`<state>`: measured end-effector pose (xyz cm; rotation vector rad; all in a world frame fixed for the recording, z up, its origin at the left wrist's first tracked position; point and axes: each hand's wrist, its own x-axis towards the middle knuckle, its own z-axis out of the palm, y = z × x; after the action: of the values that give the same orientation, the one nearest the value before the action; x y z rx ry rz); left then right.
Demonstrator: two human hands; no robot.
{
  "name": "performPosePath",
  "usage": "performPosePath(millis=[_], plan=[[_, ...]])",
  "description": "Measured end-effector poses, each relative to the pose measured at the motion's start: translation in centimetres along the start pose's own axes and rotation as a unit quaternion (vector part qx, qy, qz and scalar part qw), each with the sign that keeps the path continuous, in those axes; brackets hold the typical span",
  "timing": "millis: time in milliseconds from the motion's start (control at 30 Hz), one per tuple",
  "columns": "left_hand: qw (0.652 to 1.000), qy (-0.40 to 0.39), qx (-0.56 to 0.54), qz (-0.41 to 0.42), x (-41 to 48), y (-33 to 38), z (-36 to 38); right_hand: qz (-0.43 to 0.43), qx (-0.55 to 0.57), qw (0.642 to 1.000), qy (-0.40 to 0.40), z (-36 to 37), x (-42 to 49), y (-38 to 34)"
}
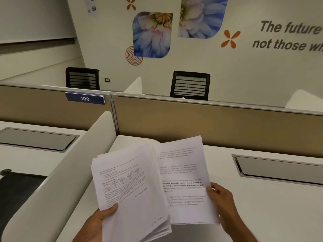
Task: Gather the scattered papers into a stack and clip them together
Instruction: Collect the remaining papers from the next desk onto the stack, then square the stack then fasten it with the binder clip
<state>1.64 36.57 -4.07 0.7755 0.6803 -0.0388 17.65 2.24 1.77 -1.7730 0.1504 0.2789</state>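
I hold a thick bundle of printed white papers above the white desk [262, 206]. My left hand [97, 222] grips the bottom left edge of the larger stack of papers [129, 189], which fans out unevenly and tilts left. My right hand [222, 201] pinches the right edge of a thinner set of sheets [181, 180] that overlaps the stack in the middle. Both sets show lines of text; the left top sheet carries a table. No clip is visible.
A beige partition [209, 123] stands behind the desk, with a curved white side divider [73, 163] at the left. A grey cable hatch [283, 168] is set in the desk at the right. Two black chairs [190, 85] stand beyond the partition.
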Motion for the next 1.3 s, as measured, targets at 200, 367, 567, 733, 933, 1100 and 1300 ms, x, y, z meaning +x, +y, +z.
performPosePath(millis=[200, 367, 567, 733, 933, 1100, 1300], plan=[[0.995, -0.014, 0.084, 0.058, -3.2, -2.4, 8.2, 0.036, 0.038, 0.994, -0.1, -5.7, -4.4, -1.4], [0.991, -0.025, 0.093, 0.092, -6.9, -4.8, 13.7, 0.044, 0.045, 0.992, -0.107, -10.4, -6.8, -1.7], [0.987, -0.063, 0.12, 0.082, -10.2, -7.8, 18.8, 0.049, 0.062, 0.989, -0.126, -15.0, -9.2, -1.8], [0.978, -0.072, 0.177, 0.085, -12.2, -9.5, 21.7, 0.033, 0.046, 0.987, -0.151, -17.2, -11.1, -2.0], [0.97, -0.094, 0.213, 0.074, -13.3, -10.9, 22.1, 0.057, 0.069, 0.985, -0.149, -18.9, -12.5, -1.6], [0.945, -0.164, 0.274, 0.067, -13.6, -12.2, 23.6, 0.014, 0.099, 0.976, -0.191, -19.8, -14.3, -1.7], [0.933, -0.165, 0.294, 0.128, -14.4, -14.4, 27.2, -0.054, 0.081, 0.987, -0.124, -21.9, -14.8, -1.2]])
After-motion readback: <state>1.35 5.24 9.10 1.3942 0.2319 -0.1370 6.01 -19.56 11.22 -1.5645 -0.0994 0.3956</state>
